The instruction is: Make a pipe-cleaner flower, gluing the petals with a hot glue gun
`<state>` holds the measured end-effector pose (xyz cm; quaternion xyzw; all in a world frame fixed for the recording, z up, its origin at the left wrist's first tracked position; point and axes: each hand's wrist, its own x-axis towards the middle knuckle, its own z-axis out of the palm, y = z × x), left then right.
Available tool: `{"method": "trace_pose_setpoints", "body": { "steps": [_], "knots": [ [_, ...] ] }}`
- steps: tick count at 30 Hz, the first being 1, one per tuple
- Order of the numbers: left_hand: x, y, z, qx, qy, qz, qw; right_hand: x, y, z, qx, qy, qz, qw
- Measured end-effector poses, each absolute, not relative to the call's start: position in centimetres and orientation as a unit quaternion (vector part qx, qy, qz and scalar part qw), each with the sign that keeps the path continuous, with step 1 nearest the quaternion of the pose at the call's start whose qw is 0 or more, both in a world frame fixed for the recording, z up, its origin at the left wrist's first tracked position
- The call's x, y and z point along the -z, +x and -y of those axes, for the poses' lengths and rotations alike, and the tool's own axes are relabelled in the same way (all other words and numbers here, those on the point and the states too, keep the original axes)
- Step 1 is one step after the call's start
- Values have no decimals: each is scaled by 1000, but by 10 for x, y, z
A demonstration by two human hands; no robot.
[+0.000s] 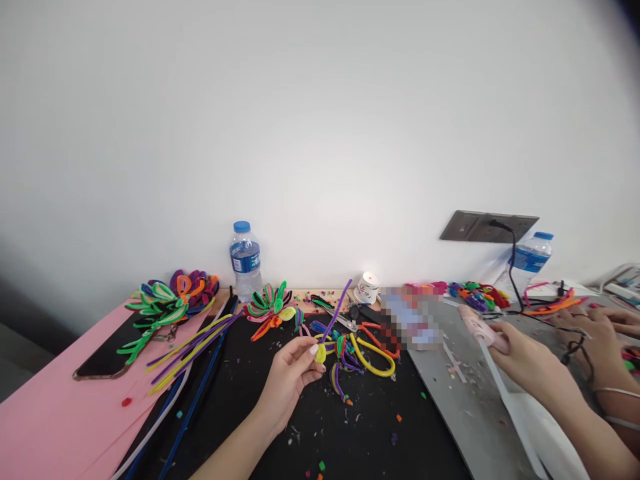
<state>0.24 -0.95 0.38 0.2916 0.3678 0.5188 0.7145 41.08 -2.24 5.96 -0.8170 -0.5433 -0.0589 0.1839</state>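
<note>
My left hand (293, 375) pinches a purple pipe cleaner (334, 315) with a small yellow loop (321, 353) at its lower end, above the black mat (350, 433). The stem slants up and to the right. Just right of it lie bent pipe-cleaner pieces in yellow, orange, purple and green (367, 357). My right hand (523, 361) is closed on a pink glue gun (477, 327) over the grey board (450, 393), with the nozzle pointing up and left. The gun's cable runs up to the wall socket (487, 227).
Finished pipe-cleaner flowers (165, 300) (270, 307) and straight stems (193, 343) lie at the left. A phone (103, 360) rests on pink paper (45, 420). Two water bottles (245, 261) (530, 257) and a paper cup (367, 288) stand by the wall. Another person's hands (600, 333) work at the far right.
</note>
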Motion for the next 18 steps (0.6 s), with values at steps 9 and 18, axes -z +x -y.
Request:
{"method": "trace_pose_setpoints", "body": {
  "steps": [9, 18],
  "knots": [
    [-2, 2, 8, -521, 274, -356, 726, -61, 289, 28, -401, -584, 637, 304],
    [0, 0, 6, -537, 211, -343, 741, -6, 217, -5, -588, -416, 565, 402]
  ]
}}
